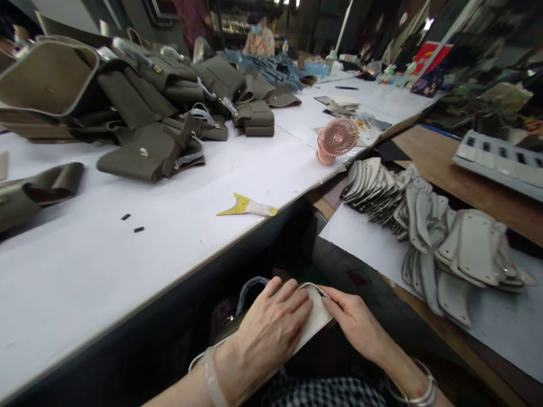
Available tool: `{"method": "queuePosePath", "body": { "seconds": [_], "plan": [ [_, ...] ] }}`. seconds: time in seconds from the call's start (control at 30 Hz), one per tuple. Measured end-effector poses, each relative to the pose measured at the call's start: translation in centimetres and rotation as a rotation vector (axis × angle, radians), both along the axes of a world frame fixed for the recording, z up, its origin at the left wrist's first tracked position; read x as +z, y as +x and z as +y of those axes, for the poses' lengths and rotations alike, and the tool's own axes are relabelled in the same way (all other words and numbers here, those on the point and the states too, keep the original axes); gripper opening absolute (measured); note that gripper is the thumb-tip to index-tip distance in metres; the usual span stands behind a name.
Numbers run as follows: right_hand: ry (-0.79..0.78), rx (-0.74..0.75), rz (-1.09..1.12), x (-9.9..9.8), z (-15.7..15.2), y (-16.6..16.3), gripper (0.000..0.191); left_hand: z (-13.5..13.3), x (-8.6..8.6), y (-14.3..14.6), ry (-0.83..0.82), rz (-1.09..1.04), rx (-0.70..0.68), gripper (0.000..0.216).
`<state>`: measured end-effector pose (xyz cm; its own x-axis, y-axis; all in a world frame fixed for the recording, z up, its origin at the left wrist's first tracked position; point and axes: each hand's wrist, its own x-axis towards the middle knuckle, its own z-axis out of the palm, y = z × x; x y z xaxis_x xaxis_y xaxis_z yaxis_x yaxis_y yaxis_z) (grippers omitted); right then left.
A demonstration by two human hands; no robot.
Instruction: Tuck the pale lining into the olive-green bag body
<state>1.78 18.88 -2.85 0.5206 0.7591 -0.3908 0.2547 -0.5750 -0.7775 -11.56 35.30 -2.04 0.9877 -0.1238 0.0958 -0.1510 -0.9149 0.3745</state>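
Low in the picture, below the table edge, my left hand (271,325) lies flat with fingers stretched over a pale grey shaped leather piece (316,316) in my lap. My right hand (354,322) pinches the right edge of the same piece with its fingertips. A wrapped bag handle (250,288) shows just beyond my left hand. A yellow scraper with a taped grip (246,207) lies on the white table (169,243) above my hands.
Several olive-green bags (148,150) are piled at the table's far left and back. A pink desk fan (336,139) stands near the table's right edge. Fanned stacks of pale cut pieces (428,226) lie on a lower bench to the right. A person sits far back.
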Motion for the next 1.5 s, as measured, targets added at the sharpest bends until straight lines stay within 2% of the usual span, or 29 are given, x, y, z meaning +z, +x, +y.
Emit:
{"method": "queuePosePath", "body": {
  "seconds": [0.13,0.27,0.43,0.53,0.6,0.77,0.87,1.03,1.2,1.5],
  "plan": [
    [-0.032,0.001,-0.034,0.3,0.0,-0.2,0.040,0.4,0.0,0.0,-0.033,-0.002,0.014,0.013],
    [0.013,-0.034,-0.143,0.0,-0.2,-1.2,0.038,1.0,0.3,0.4,-0.154,-0.011,0.009,0.006],
    [0.056,-0.093,-0.161,-0.4,-0.6,-1.9,0.035,2.8,0.2,1.9,-0.365,0.046,-0.077,0.023],
    [0.050,-0.110,-0.174,-0.4,-0.5,-1.9,0.034,3.4,0.0,3.4,-0.488,0.070,-0.004,0.040],
    [0.063,-0.126,-0.185,-0.4,-0.4,-2.0,0.033,3.5,-0.3,4.5,-0.501,0.082,0.004,0.042],
    [0.096,-0.161,-0.197,-0.7,-0.6,-2.3,0.033,3.3,-1.4,6.9,-0.512,0.188,-0.129,0.030],
    [0.100,-0.125,-0.209,-0.7,-0.8,-2.6,0.033,3.4,-1.8,7.6,-0.548,0.236,-0.119,0.033],
    [0.074,-0.105,-0.298,-1.0,-1.0,-3.1,0.033,3.6,-2.4,8.0,-0.599,0.313,-0.077,0.031],
    [0.128,-0.157,-0.306,-1.5,-1.3,-3.3,0.031,3.4,-2.6,8.2,-0.614,0.358,-0.044,0.029],
    [0.121,-0.151,-0.314,-0.7,-1.0,-3.4,0.030,3.4,-2.7,8.0,-0.652,0.416,-0.028,0.027]
  ]
}}
